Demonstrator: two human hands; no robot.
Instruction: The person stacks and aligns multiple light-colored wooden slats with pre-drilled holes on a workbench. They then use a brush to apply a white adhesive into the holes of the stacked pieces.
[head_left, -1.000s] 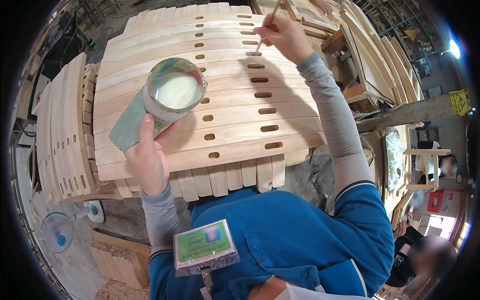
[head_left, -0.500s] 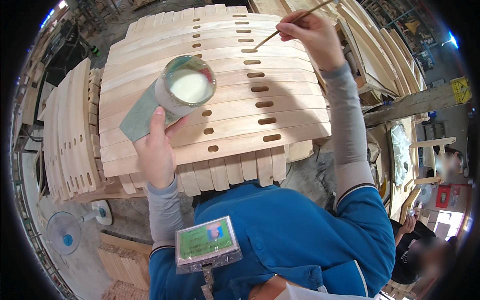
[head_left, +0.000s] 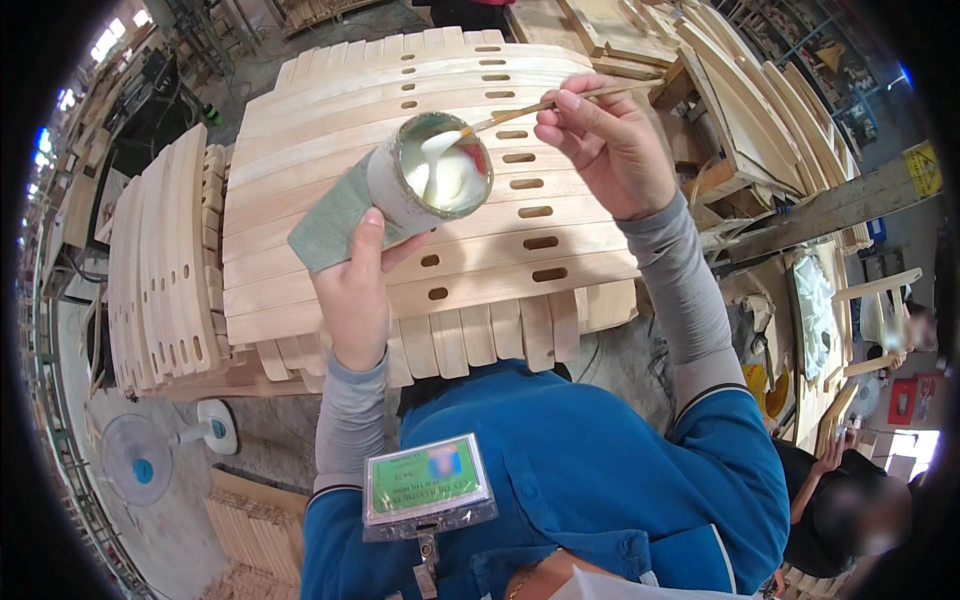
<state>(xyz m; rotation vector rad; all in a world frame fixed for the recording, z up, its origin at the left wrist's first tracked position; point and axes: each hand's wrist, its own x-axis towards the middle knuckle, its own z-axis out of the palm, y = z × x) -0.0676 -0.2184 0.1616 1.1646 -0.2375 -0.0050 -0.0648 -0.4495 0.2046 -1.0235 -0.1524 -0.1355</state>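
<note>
My left hand (head_left: 357, 300) is closed around a round cup (head_left: 385, 185) of white, glue-like liquid, with a folded grey-green sheet (head_left: 335, 222) against the cup's side. Between the fingertips of my right hand (head_left: 615, 140) is a thin wooden stick (head_left: 515, 114). Its white-coated end (head_left: 440, 145) is over the cup's mouth, and white liquid hangs from it down into the cup. Beneath both hands lie pale, slightly curved wooden slats (head_left: 290, 210), side by side, with oblong slots in two rows.
More slotted slats (head_left: 160, 270) stand stacked at the left. A standing fan (head_left: 140, 470) is on the floor at lower left. To the right are wooden frames (head_left: 730, 130), a beam (head_left: 830, 215) and a table with a pale plastic-covered tray (head_left: 815, 310). Another person (head_left: 840, 500) sits at lower right.
My right hand has brought the stick from a slot in the slats down and left to the cup. Its tip now carries white liquid. My left hand with the cup has shifted slightly right.
</note>
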